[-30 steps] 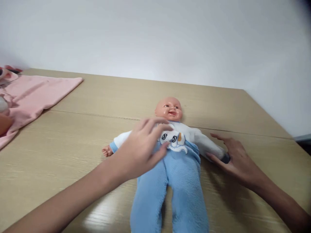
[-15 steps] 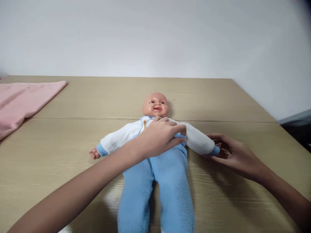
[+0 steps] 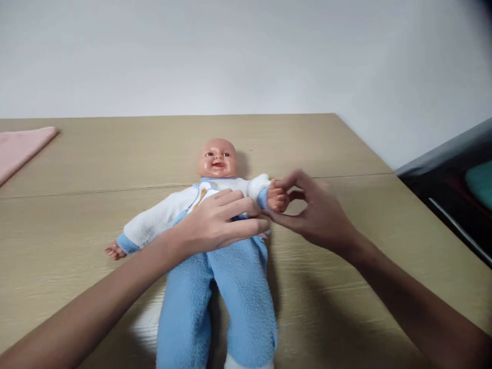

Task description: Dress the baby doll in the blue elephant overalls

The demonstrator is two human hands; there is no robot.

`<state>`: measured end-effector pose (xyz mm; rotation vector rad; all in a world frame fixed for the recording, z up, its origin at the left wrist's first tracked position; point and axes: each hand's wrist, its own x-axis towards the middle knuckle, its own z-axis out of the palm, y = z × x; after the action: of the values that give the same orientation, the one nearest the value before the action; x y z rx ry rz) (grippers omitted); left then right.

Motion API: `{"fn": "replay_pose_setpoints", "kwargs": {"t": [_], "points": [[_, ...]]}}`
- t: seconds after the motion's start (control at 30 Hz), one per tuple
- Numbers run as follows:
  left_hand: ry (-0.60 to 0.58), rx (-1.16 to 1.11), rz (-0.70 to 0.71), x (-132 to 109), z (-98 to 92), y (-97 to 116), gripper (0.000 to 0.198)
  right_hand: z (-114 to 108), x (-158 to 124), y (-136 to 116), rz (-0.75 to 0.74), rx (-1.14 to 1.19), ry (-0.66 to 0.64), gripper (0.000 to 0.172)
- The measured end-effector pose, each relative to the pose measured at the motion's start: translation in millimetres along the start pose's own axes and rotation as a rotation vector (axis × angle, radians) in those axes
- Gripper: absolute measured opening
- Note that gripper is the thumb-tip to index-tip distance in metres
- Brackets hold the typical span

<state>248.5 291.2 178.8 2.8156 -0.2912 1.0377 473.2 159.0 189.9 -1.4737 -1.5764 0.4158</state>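
Observation:
A baby doll (image 3: 242, 277) lies on its back on the table, head away from me, in a fleecy outfit with white sleeves and blue legs. My left hand (image 3: 225, 218) rests across its chest, fingers slightly bent and apart, hiding part of the front. On the right side, my right hand (image 3: 307, 210) grips the doll's cuffed wrist between thumb and fingers. That doll arm is bent, its small fist (image 3: 277, 197) raised beside the chest. The other doll arm (image 3: 151, 220) stretches out to the left on the tabletop.
A pink cloth (image 3: 23, 151) lies at the left on the wooden table (image 3: 96, 154). A seam runs across the tabletop. Behind it stands a pale wall (image 3: 192, 56). A dark object with a green patch (image 3: 480, 182) is past the right edge.
My right hand has lifted the doll's arm and bent it inward, toward the chest. My left hand has stayed on the doll's chest. The view has shifted to the right.

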Motion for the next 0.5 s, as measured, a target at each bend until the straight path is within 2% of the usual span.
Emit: {"fn": "replay_pose_setpoints", "kwargs": {"t": [0.07,0.13,0.23,0.3,0.37,0.47,0.5], "points": [[0.091,-0.079,0.022,-4,-0.1,-1,0.011,13,4,-1,-0.156,-0.060,-0.071,0.028],[0.167,-0.172,-0.025,-6,0.2,-2,0.010,20,6,0,-0.265,-0.094,-0.141,0.028],[0.191,-0.338,-0.227,1,-0.1,-2,0.007,19,5,2,-0.306,-0.082,-0.232,0.027],[0.138,-0.504,-0.428,10,-0.7,-2,0.009,15,0,5,-0.241,-0.008,-0.279,0.025],[0.057,-0.653,-0.600,20,-0.7,-3,0.013,13,-9,9,-0.105,0.178,-0.296,0.022],[-0.028,-0.687,-0.722,30,0.6,-6,0.022,21,-25,13,0.154,0.547,-0.202,0.006],[-0.060,-0.670,-0.751,32,1.0,-7,0.025,26,-30,13,0.226,0.644,-0.153,0.008]]}}
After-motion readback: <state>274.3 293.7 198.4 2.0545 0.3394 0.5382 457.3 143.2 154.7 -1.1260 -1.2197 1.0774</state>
